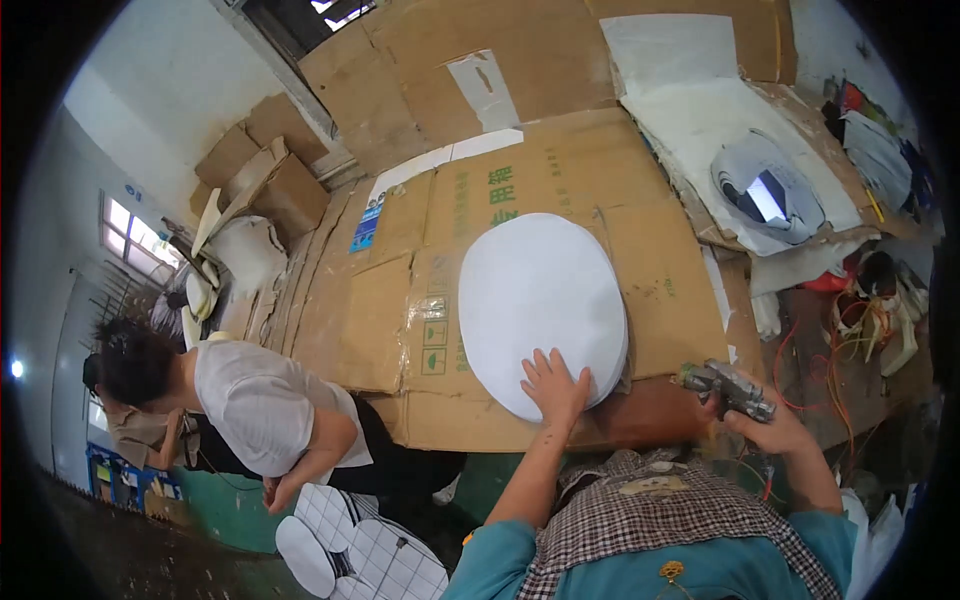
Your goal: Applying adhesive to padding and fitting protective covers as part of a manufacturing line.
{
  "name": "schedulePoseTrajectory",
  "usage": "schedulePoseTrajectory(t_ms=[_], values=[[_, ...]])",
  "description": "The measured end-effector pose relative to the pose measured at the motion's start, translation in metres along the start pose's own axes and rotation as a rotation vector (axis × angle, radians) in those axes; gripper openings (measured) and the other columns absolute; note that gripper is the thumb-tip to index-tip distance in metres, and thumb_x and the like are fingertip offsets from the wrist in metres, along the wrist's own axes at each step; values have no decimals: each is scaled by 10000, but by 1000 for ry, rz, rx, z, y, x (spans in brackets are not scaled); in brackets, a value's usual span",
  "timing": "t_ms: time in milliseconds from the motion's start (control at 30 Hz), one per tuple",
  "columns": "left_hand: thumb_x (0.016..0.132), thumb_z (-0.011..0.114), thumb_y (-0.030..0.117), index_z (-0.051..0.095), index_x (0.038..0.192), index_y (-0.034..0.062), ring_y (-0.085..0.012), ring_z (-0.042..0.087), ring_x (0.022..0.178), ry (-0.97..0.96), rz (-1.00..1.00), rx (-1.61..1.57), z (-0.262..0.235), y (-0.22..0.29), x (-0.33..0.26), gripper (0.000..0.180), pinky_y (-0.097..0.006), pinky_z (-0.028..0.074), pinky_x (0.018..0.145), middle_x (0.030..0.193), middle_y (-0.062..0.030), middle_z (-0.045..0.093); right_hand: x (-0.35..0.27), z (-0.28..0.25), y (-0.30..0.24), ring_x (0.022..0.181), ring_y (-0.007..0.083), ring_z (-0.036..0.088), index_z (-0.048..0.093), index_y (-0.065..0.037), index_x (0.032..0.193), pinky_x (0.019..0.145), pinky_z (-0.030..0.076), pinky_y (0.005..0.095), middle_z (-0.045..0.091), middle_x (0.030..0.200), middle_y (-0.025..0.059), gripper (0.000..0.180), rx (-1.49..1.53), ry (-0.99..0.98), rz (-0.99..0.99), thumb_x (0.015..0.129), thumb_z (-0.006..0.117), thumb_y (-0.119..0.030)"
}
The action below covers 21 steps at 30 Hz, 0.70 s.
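A large white oval panel (540, 295) lies flat on the cardboard-covered table in front of me. A second edge shows under its right side, so it looks like more than one layer. My left hand (556, 388) rests on its near edge with the fingers spread and nothing in them. To the right, just off the table's front edge, my right hand (772, 428) is wrapped round a metal spray gun (735, 391). The gun's nozzle end points left, toward the panel but apart from it. Part of my right hand's grip is hidden behind the gun.
Flattened cardboard (380, 325) covers the table. On a side surface at right sits a round whitish object (735, 165) with a lit phone (768, 197) on it. Red and orange hoses (845, 370) hang below. A co-worker (270, 400) stands at left, near quilted white pieces (375, 550).
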State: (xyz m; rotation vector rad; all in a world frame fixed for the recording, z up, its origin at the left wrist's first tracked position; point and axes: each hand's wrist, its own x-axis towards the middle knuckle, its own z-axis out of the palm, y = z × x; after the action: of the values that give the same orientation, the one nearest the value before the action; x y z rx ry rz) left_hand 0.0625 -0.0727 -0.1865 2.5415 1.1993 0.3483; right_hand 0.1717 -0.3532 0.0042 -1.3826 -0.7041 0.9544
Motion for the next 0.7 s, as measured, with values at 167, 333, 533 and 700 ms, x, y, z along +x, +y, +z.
schedulePoseTrajectory(t_ms=[167, 333, 533, 700], values=[[704, 676, 299, 520, 1162, 29, -457, 302, 1218, 100, 205, -121, -19, -56, -31, 555, -533, 286, 985, 1297, -230, 391, -23, 51, -15, 831, 116, 558, 394, 7, 1301, 777, 481, 286, 579, 921, 54, 526, -106, 129, -126, 819, 597, -54], [670, 693, 218, 564, 1049, 45, -386, 416, 1102, 177, 117, -304, -29, -148, -81, 436, -467, 342, 952, 1152, -175, 490, -49, 68, -31, 802, 101, 546, 433, 24, 1269, 727, 469, 250, 574, 917, 44, 540, -135, 324, -59, 781, 638, -79], [679, 679, 180, 602, 969, 32, -343, 458, 1062, 69, -166, -200, -41, -210, -124, 335, -430, 377, 911, 1051, -148, 559, -83, 80, -23, 752, 124, 577, 481, 31, 1225, 655, 497, 279, 592, 907, 71, 523, -239, 163, -74, 751, 670, -83], [689, 683, 195, 616, 959, 32, -327, 484, 1036, -26, -403, -365, -30, -219, -136, 322, -402, 385, 918, 1026, -139, 582, -75, 99, -24, 703, 120, 578, 445, 29, 1241, 637, 492, 261, 586, 822, 56, 539, -64, 395, -121, 758, 663, -77]])
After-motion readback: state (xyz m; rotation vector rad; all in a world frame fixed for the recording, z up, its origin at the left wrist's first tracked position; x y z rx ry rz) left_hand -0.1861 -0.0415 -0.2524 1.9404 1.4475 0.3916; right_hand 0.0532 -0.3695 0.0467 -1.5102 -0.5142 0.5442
